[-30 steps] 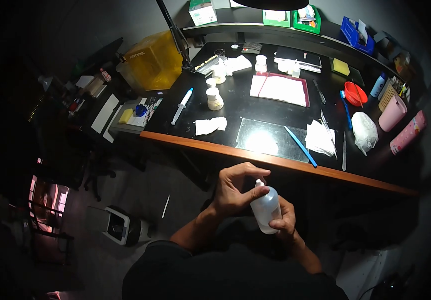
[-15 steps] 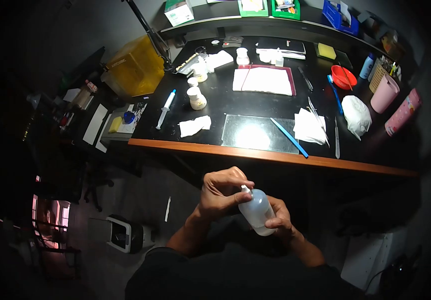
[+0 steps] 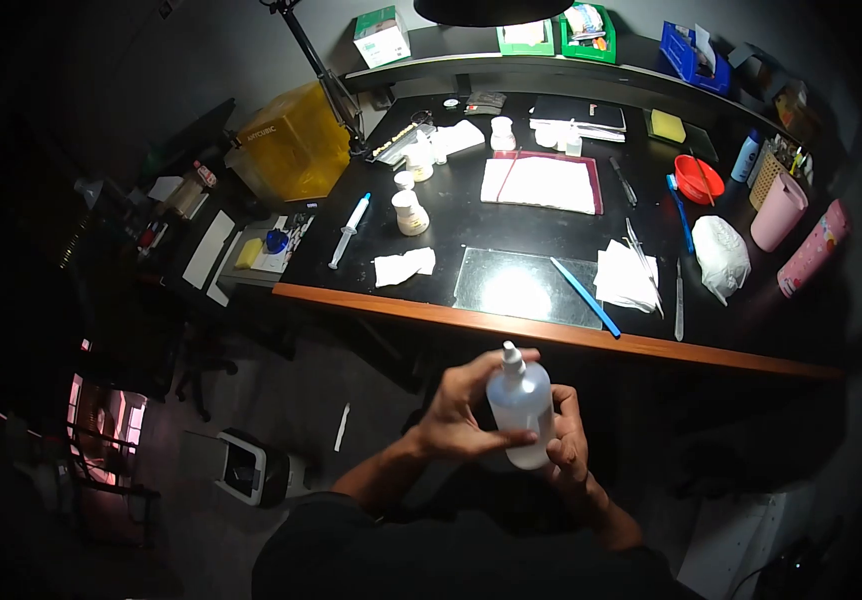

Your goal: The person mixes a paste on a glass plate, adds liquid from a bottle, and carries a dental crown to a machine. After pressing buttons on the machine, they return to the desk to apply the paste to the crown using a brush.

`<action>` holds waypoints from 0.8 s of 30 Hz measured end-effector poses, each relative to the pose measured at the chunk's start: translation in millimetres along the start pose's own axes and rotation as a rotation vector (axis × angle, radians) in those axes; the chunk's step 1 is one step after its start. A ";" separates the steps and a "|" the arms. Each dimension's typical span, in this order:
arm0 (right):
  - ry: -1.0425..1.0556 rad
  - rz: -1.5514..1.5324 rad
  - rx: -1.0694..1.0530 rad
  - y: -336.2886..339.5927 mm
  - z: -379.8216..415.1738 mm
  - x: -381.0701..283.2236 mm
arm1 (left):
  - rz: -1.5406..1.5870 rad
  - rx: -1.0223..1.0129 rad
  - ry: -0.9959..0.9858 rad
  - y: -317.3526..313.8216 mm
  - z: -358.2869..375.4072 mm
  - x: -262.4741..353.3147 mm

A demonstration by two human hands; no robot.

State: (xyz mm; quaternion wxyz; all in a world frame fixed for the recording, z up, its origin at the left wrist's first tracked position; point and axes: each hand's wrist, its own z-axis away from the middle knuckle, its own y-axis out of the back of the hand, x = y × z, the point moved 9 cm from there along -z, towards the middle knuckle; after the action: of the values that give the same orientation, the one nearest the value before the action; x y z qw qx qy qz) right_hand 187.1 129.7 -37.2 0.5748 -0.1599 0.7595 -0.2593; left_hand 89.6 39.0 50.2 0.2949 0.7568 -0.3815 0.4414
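Black desk (image 3: 511,215) with a glass plate (image 3: 526,285) near its front edge. Below the edge, over the lap, a white bottle (image 3: 521,405) stands upright, nozzle up, gripped by both hands: left hand (image 3: 461,415) wrapping its side, right hand (image 3: 569,440) closed behind it.

Translucent matt plastic bottle (image 3: 521,410); glossy black desk top (image 3: 471,225) w/ wood edge.

single head-mounted view, looking forward and steeply down from above. both hands sit close at lower centre; the desk (image 3: 551,335) lies farther ahead, spanning the upper frame. wide-angle edges darken.
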 end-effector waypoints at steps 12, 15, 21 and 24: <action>-0.167 0.464 0.015 18.5 3.4 12.5 | -1.043 0.452 -0.056 197.3 -201.6 7.7; -0.168 0.549 -0.008 19.0 3.1 8.6 | -1.068 0.447 -0.009 213.5 -220.9 -24.4; -0.175 0.608 -0.008 36.6 -0.6 4.9 | -1.086 0.423 0.086 227.2 -238.1 -47.5; -0.134 0.695 -0.080 38.8 -3.3 -5.6 | -1.150 0.439 0.069 229.5 -237.4 -42.5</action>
State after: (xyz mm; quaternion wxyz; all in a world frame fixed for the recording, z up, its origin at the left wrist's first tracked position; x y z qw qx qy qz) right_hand 187.7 165.1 -54.5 0.6706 0.0690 0.7386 -0.0071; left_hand -221.4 115.6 141.0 0.3353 0.8696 0.1973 0.3042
